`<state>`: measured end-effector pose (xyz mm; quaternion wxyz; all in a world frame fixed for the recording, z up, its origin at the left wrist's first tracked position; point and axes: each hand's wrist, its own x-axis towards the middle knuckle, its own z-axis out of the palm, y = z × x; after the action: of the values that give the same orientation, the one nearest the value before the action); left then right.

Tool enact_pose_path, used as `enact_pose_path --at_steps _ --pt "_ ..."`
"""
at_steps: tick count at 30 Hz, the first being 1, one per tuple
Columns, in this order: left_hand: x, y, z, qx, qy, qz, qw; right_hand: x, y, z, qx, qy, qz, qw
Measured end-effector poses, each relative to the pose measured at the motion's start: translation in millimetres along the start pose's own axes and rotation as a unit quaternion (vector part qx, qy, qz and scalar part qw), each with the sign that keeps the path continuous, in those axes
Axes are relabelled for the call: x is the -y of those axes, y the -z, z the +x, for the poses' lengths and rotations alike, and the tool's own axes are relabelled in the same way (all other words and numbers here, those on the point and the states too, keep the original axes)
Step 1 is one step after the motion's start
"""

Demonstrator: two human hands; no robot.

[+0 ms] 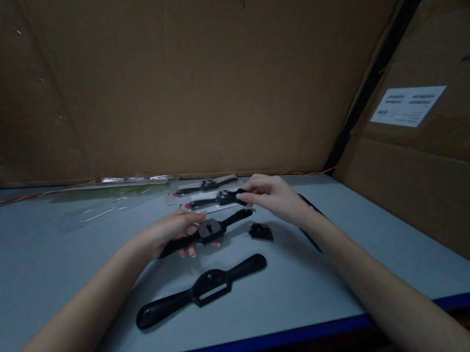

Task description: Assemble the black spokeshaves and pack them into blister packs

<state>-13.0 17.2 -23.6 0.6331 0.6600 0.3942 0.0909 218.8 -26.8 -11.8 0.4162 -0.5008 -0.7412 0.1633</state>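
Observation:
My left hand (177, 230) is closed around one handle of a black spokeshave (232, 219), holding it tilted with a grey flat blade (210, 230) at its middle. A keyhole-shaped slot shows in that blade. Just beyond it, the thumb and fingers of my right hand (270, 194) pinch a small dark plate (241, 196), partly hidden by the fingertips. Closer to me, a bare black spokeshave body (209, 281) lies on the table with its mouth slot exposed. A small dark part with a plate (260, 231) rests under my right wrist.
Two carded spokeshaves, a nearer one (204, 202) and a farther one (189, 190), lie at the back. Clear plastic packaging (109, 204) is at back left. A dark flat object (312, 235) sits behind my right forearm. Cardboard walls (204, 76) enclose the table (312, 298).

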Motion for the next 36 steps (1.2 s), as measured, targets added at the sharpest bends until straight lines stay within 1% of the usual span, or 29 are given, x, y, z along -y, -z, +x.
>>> enact_pose_path --at_steps 2,4,6,9,12,16,20,24,29,33,36 --pt "-1 -1.8 -2 0.016 -0.010 0.018 1.000 12 -14 -3 0.058 0.040 -0.007 0.997" --pt "-1 -2.4 -3 0.033 -0.027 0.040 0.998 17 -24 -6 0.086 0.054 -0.017 0.995" --pt "0 -2.0 -4 0.044 -0.034 0.049 0.997 18 -28 -7 0.081 0.048 -0.019 0.995" --pt "2 -0.7 -2 0.049 -0.034 0.046 0.997 14 -30 -8 0.051 0.016 0.001 0.999" --pt "3 -0.1 -1 0.048 -0.037 0.043 0.997 12 -34 -9 0.048 -0.006 0.028 0.998" --pt "1 -1.5 -2 0.034 -0.033 0.031 0.998 14 -41 -12 0.078 0.021 0.037 0.996" --pt "-1 -3.7 -3 0.021 -0.025 0.021 0.999 16 -43 -12 0.100 0.058 -0.002 0.993" --pt "-1 -5.1 -3 0.035 -0.020 -0.003 0.999 13 -45 -12 0.077 0.095 -0.047 0.991" --pt "0 -4.5 -2 0.026 -0.019 -0.002 0.999 8 -50 -14 0.051 0.133 -0.071 0.987" --pt "1 -2.4 -3 0.033 -0.034 0.021 0.999 9 -49 -13 0.034 0.133 -0.085 0.987" --pt "2 -1.5 -3 0.041 -0.048 0.038 0.997 9 -44 -12 0.027 0.120 -0.072 0.990"
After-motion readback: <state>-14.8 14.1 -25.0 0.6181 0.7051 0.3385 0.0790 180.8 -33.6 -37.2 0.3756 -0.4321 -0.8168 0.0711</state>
